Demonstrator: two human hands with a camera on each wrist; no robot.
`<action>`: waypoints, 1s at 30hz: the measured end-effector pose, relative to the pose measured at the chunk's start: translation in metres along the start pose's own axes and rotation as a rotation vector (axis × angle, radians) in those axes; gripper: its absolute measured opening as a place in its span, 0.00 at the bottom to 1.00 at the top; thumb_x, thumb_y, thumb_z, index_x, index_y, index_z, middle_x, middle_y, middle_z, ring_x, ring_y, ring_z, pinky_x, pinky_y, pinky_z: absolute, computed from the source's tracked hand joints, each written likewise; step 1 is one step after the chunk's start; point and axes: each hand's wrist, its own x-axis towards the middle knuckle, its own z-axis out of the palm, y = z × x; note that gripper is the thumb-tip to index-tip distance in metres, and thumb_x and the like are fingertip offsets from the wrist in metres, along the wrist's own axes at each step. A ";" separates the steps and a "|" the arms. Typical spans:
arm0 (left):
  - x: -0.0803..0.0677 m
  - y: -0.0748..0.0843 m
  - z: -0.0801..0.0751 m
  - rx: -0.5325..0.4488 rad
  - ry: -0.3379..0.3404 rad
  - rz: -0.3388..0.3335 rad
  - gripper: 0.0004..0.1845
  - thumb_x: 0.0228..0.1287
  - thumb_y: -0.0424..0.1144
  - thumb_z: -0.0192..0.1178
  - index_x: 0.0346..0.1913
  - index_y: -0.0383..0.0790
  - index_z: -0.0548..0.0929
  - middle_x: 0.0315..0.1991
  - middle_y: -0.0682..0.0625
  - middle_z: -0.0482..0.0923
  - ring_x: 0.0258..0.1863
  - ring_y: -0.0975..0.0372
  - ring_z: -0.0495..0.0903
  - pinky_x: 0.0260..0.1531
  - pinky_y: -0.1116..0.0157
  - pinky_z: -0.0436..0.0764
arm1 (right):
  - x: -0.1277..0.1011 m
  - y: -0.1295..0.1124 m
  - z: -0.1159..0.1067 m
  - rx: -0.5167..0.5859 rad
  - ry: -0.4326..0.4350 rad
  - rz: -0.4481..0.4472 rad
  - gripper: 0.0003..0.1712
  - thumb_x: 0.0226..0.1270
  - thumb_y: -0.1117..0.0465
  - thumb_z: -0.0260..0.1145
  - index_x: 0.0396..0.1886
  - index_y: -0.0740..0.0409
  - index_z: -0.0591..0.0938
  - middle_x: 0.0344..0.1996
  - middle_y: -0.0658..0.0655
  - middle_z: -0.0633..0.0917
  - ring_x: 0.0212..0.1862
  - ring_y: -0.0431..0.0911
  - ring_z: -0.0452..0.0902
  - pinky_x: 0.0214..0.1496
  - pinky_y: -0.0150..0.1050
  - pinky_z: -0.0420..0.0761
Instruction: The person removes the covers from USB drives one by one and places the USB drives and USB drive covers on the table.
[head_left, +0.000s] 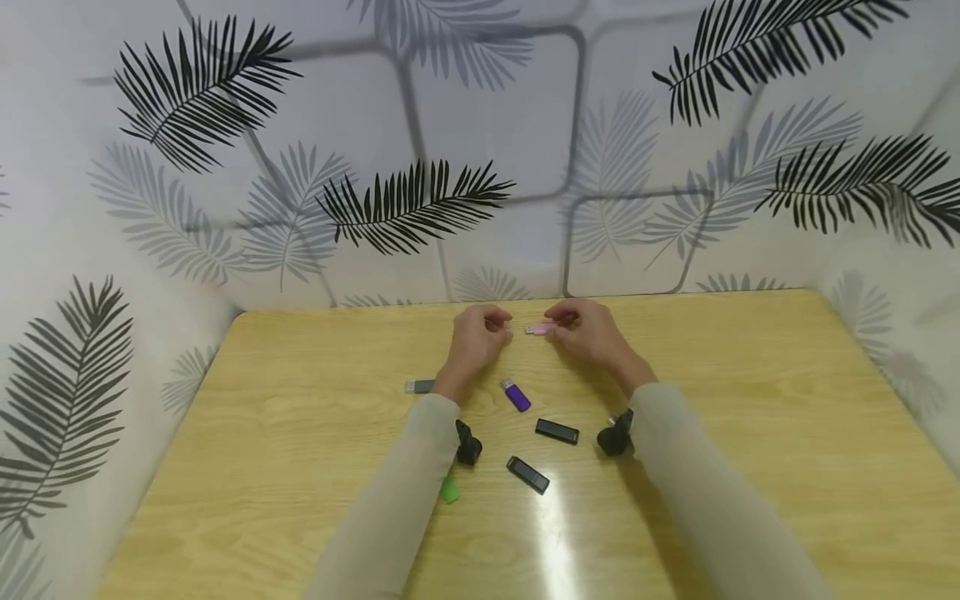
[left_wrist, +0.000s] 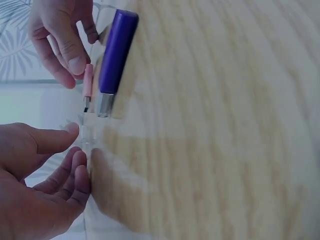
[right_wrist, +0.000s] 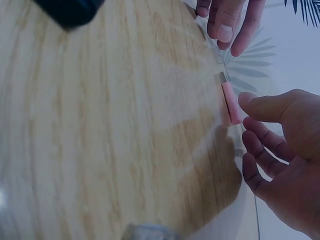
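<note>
A pink USB stick [head_left: 538,329] lies near the table's far edge, its metal plug pointing left. My right hand [head_left: 588,332] is at its back end, thumb and fingertips close beside it and spread apart in the right wrist view. Left of the plug, a small clear cap [left_wrist: 88,134] sits by the fingertips of my left hand [head_left: 477,337]. That hand's thumb and fingers are bent loosely with a gap between them. A purple USB stick [head_left: 516,396] lies on the table nearer to me, between the forearms.
Two black USB sticks [head_left: 557,431] lie between the forearms. A grey one [head_left: 420,387] and a green one [head_left: 449,489] are partly hidden by the left arm. A patterned wall covering [head_left: 480,250] rises behind the wooden table [head_left: 315,433]. Both wrists wear a small black camera [head_left: 468,446].
</note>
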 end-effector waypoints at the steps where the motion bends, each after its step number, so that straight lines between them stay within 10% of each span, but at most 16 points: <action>1: -0.001 0.001 -0.002 -0.013 -0.005 0.006 0.09 0.57 0.29 0.65 0.42 0.35 0.85 0.37 0.44 0.80 0.35 0.58 0.79 0.37 0.64 0.79 | -0.001 -0.001 -0.001 0.004 0.007 -0.005 0.14 0.60 0.63 0.69 0.45 0.63 0.83 0.41 0.59 0.84 0.44 0.52 0.78 0.49 0.46 0.77; 30: -0.063 -0.007 -0.064 -0.086 -0.013 0.125 0.14 0.60 0.32 0.65 0.49 0.37 0.83 0.46 0.44 0.81 0.47 0.50 0.77 0.44 0.55 0.77 | -0.054 -0.039 0.001 0.106 0.167 -0.129 0.20 0.61 0.60 0.69 0.53 0.57 0.79 0.47 0.59 0.81 0.48 0.52 0.77 0.42 0.49 0.80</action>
